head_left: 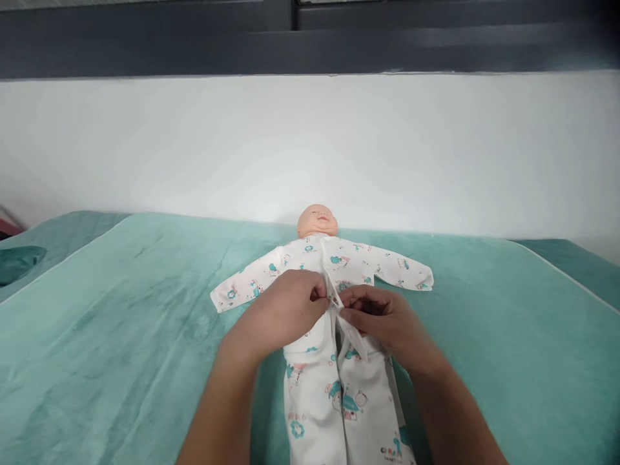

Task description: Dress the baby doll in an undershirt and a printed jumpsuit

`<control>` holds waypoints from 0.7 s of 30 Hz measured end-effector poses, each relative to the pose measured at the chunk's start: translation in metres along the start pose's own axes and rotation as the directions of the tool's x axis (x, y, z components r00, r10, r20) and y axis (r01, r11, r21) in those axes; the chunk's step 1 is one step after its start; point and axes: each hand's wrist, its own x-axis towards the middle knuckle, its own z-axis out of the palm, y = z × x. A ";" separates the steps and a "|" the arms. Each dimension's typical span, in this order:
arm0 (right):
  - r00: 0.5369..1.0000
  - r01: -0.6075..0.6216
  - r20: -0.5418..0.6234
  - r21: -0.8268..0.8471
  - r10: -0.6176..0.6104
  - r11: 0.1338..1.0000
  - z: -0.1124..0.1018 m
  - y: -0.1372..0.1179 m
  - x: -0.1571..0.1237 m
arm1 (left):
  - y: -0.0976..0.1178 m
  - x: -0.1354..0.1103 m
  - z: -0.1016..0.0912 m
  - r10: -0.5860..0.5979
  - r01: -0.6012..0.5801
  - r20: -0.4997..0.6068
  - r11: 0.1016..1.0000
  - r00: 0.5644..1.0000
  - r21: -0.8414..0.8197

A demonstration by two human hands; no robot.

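A baby doll [317,221] lies on its back on a teal blanket [121,323], head away from me. It wears a white romper [339,400] printed with teal animals, sleeves spread to both sides. My left hand [283,310] rests over the doll's chest, fingers pinched on the left edge of the romper's front opening. My right hand [380,320] is closed on the right edge, holding a narrow white tie or flap [351,336] that hangs between the two hands.
The blanket covers a bed that runs against a white wall [310,142] with a dark window frame [310,39] above. A dark teal pillow or cloth [19,261] lies at the far left edge.
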 end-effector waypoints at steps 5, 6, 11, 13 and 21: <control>1.000 -0.013 -0.004 0.007 0.013 1.000 0.000 0.000 0.001 | -0.007 0.004 -0.008 0.034 0.006 0.127 0.955 0.991 -0.297; 1.000 -0.014 -0.004 0.007 0.014 1.000 0.000 0.000 0.001 | -0.008 0.005 -0.009 0.046 0.009 0.150 0.937 0.988 -0.350; 1.000 -0.011 -0.003 0.017 0.011 1.000 0.000 0.000 0.001 | -0.010 0.007 -0.010 0.069 0.026 0.196 0.894 0.978 -0.447; 1.000 -0.005 -0.002 0.025 0.005 1.000 0.000 0.000 0.001 | -0.009 0.007 -0.010 0.072 0.033 0.208 0.887 0.975 -0.460; 0.998 0.008 0.063 0.045 -0.011 0.999 0.001 -0.004 0.000 | -0.004 0.008 -0.006 -0.030 0.112 0.194 0.898 0.981 -0.426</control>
